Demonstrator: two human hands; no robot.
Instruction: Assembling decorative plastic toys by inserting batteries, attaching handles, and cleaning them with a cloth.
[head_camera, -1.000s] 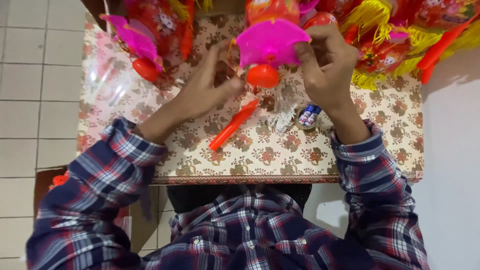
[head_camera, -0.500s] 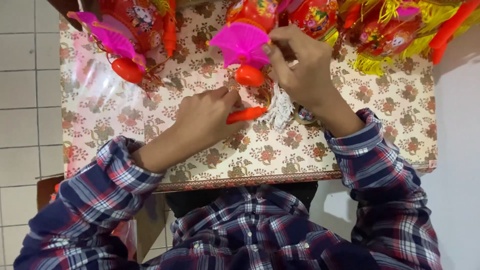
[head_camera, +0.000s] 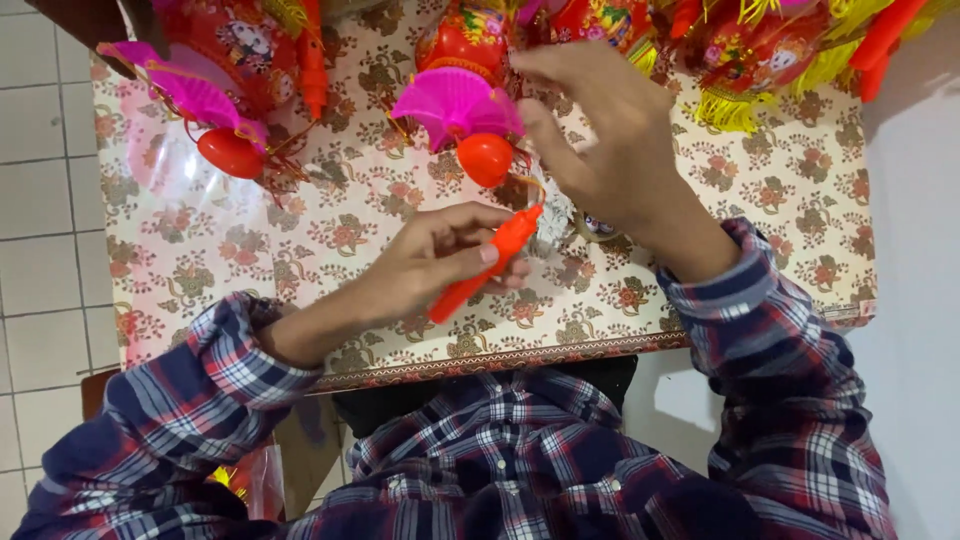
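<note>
My left hand (head_camera: 440, 262) pinches the orange stick (head_camera: 487, 262), which slants up-right, tip toward the red ball (head_camera: 485, 158); my right hand (head_camera: 600, 140) pinches its string.

Person wears a long-sleeved plaid shirt: navy ground, crossed with red and white check lines. Buttoned front placket runs down the chest, small pale buttons visible. Both sleeves end in buttoned cuffs at the wrists, same plaid. Left hand (head_camera: 440, 262) and right hand (head_camera: 610, 140) are bare: no gloves, rings or watch seen. Fabric looks soft, flannel-like.
</note>
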